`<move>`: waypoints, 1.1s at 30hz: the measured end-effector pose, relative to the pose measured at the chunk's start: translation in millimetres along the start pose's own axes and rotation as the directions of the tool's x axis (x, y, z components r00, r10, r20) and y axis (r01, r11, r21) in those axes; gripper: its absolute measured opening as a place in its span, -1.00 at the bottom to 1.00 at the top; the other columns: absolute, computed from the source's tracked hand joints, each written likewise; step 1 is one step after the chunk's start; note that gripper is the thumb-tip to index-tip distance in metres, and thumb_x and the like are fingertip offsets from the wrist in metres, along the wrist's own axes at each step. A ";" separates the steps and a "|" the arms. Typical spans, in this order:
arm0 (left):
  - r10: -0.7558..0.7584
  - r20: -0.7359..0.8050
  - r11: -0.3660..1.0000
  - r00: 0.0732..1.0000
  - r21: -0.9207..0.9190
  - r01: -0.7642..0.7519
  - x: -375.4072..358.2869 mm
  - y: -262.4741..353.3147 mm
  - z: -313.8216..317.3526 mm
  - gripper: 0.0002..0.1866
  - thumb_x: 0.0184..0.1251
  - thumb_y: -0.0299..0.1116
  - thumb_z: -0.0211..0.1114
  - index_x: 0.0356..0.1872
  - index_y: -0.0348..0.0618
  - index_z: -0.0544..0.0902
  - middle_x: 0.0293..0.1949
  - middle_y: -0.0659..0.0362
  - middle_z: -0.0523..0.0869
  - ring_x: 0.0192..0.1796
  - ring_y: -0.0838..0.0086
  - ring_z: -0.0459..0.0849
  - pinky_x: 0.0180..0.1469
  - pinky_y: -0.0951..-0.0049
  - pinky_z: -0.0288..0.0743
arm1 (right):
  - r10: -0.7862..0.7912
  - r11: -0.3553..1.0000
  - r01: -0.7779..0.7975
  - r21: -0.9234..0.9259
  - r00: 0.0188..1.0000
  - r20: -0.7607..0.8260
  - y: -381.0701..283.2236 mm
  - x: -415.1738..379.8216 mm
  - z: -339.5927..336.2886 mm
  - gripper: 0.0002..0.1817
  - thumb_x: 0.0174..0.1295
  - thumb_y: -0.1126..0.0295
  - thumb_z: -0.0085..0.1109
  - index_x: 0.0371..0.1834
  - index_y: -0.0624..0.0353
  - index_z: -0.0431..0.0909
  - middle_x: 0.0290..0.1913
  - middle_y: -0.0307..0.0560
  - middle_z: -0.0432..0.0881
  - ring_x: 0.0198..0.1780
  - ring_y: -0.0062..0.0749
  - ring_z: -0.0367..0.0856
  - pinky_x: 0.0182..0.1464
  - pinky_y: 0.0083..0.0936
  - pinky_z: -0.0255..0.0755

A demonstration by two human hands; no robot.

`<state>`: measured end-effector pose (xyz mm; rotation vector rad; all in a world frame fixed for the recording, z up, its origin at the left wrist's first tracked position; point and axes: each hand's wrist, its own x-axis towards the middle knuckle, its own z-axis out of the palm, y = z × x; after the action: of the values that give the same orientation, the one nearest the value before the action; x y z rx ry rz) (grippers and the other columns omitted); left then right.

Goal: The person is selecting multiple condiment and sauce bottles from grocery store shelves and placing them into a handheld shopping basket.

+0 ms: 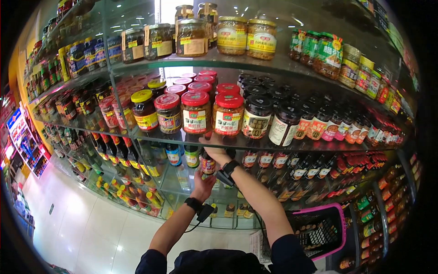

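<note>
A small dark jar with a colourful label (208,165) is upright below the front edge of the middle glass shelf. My left hand (204,184) is at its lower part, with the fingers curled round it. My right hand (214,148) is just above this jar, at the shelf edge, and its fingers are partly hidden. Right above it stand two red-lidded jars, a left one (195,114) and a right one (228,115), with white labels. Beside the small jar on the lower shelf are a green-labelled jar (192,157) and a blue-labelled jar (173,155).
Glass shelves (292,145) curve around me, packed with jars and bottles. A black basket with a pink rim (343,223) is at the lower right. Honey-coloured jars (191,39) stand on the upper shelf. Pale tiled floor (91,210) shows at the lower left.
</note>
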<state>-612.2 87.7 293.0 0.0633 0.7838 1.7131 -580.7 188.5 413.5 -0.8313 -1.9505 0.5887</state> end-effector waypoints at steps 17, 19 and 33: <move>-0.031 -0.072 0.996 0.997 0.077 0.036 2.3 -11.0 -4.0 -0.30 0.15 0.09 -0.14 0.27 -0.04 0.00 0.02 -0.01 0.37 0.07 0.19 0.38 0.13 0.18 0.18 | -0.191 0.967 0.188 -0.170 0.982 0.002 -9.2 -10.4 -21.3 -0.75 -0.03 0.31 0.05 -0.33 0.24 0.38 -0.35 0.17 0.45 -0.23 0.09 0.42 -0.17 -0.10 0.26; -0.018 -0.094 0.998 0.995 0.055 0.023 -3.5 -6.6 -7.5 -0.30 0.16 0.09 -0.13 0.26 -0.04 -0.01 0.02 -0.02 0.37 0.07 0.18 0.38 0.14 0.18 0.17 | -0.221 0.960 0.219 -0.175 0.975 0.008 -11.8 -11.1 -22.8 -0.68 -0.03 0.27 0.07 -0.24 0.22 0.38 -0.29 0.16 0.46 -0.17 0.06 0.41 -0.14 -0.11 0.26; 0.108 -0.242 0.994 0.964 0.025 -0.105 -27.7 -0.4 -14.4 -0.56 0.15 -0.01 -0.11 -0.10 -0.13 0.33 -0.27 0.14 0.48 -0.21 0.38 0.48 -0.06 0.30 0.34 | -0.592 0.766 0.602 -0.224 0.797 0.117 -51.2 -40.0 -61.5 -0.52 -0.05 0.37 0.06 0.02 0.14 0.25 -0.05 0.09 0.38 -0.01 0.01 0.33 -0.01 -0.20 0.23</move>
<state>-609.6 56.7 291.5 -0.1002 0.9864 1.8405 -528.5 129.2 455.4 -0.2915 -2.2022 -0.0321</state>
